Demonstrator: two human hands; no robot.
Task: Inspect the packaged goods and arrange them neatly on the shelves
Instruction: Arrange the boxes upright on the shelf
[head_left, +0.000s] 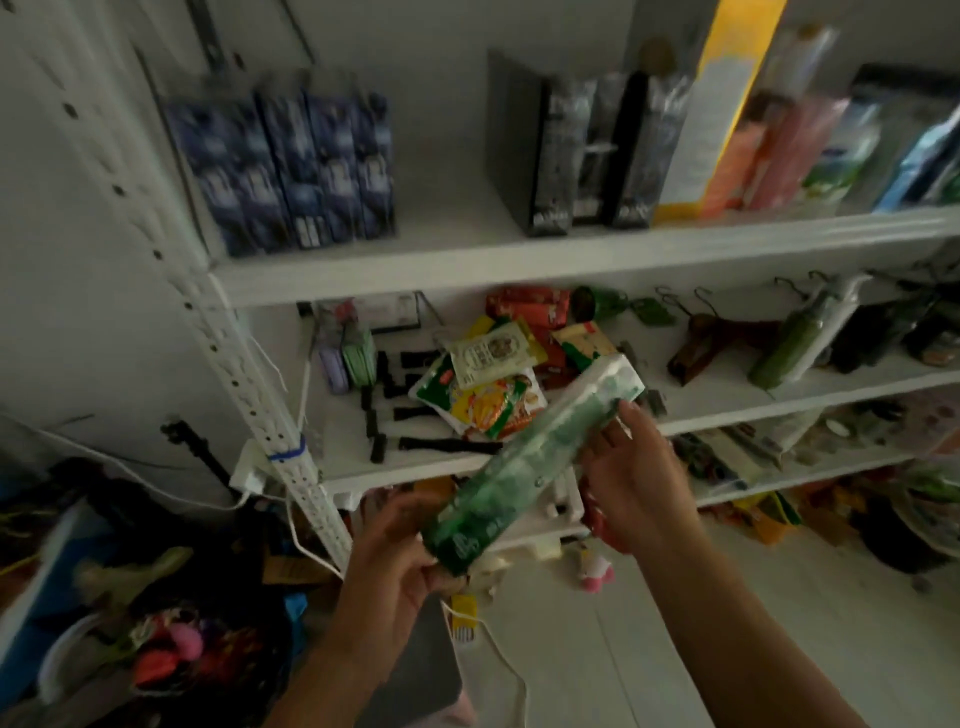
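Left hand (395, 551) and right hand (628, 488) grip my green carton (519, 457), mid-inspection. Snack packets (488, 384) lie heaped on the middle shelf (717, 392), unsorted.

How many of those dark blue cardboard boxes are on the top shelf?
4 dark blue cardboard boxes, standing side by side at the left end of the top white shelf. The picture is blurred; more may hide behind.

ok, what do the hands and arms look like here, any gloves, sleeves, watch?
Left hand and right hand: no gloves. Left forearm and right forearm uncovered to the frame edge, no sleeve in view. No watch, ring or band shows, though it's blurry.
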